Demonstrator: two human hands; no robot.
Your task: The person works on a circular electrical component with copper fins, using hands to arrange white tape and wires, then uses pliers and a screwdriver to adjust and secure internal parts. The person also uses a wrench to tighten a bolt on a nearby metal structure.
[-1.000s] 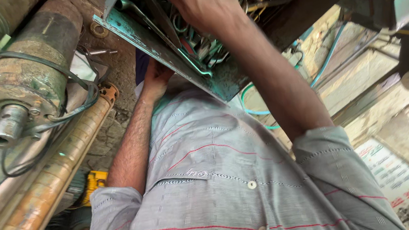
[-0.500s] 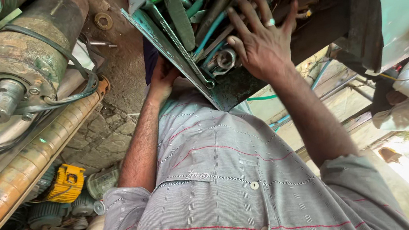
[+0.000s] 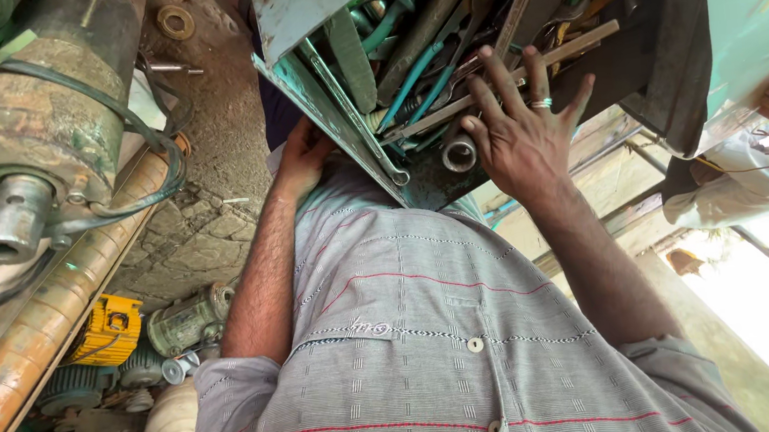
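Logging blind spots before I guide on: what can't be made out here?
- Left hand fingers: head view, hidden behind the metal toolbox edge, so the grip is unclear.
- Tools under the right hand: covered by its spread palm.
- Toolbox top: cut off by the upper frame edge.
- Lower right corner: washed out by glare.
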